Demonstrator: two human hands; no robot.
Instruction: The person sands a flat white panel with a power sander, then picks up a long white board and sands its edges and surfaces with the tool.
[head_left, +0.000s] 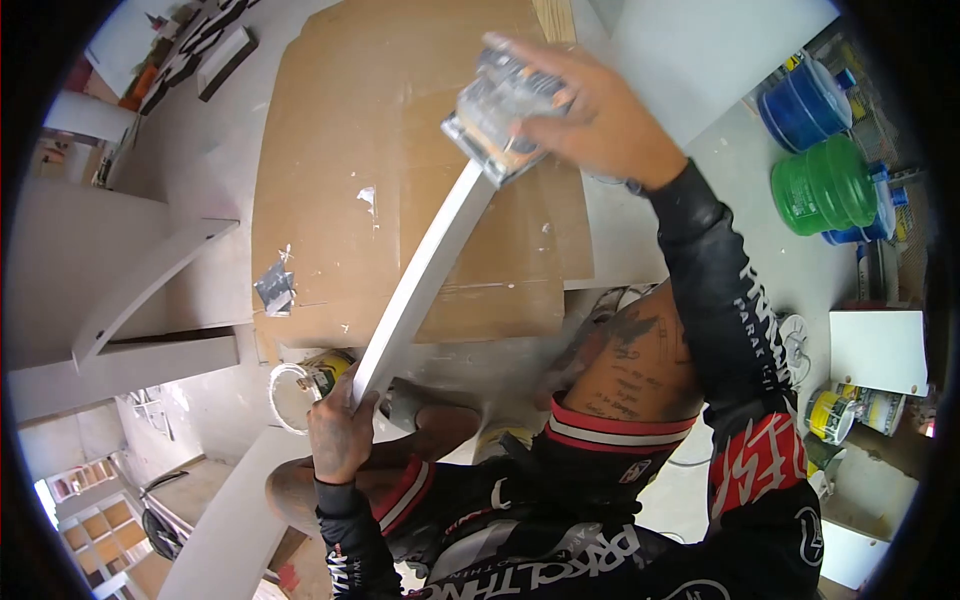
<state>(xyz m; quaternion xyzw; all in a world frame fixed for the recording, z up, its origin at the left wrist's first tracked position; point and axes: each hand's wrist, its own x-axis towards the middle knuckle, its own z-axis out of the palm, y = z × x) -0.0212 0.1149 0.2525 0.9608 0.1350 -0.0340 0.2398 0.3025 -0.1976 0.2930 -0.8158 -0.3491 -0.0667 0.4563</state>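
A long white board [425, 275] slants across the brown cardboard [330, 170] from lower left to upper right. My left hand [341, 432] is closed round its lower end. At the upper end, my right hand [590, 112] grips a dusty grey power sander [500, 115], slightly blurred, which covers the board's far tip. Whether its pad touches the board is hidden. A small dark scrap [274, 288] lies on the cardboard's left edge.
Near my left hand stands a bucket with a white rim [290, 398]. Green [825, 185] and blue [805, 100] water jugs are at the right, above a white box [878, 350]. White panels [150, 290] stand at the left. My knees are below the cardboard.
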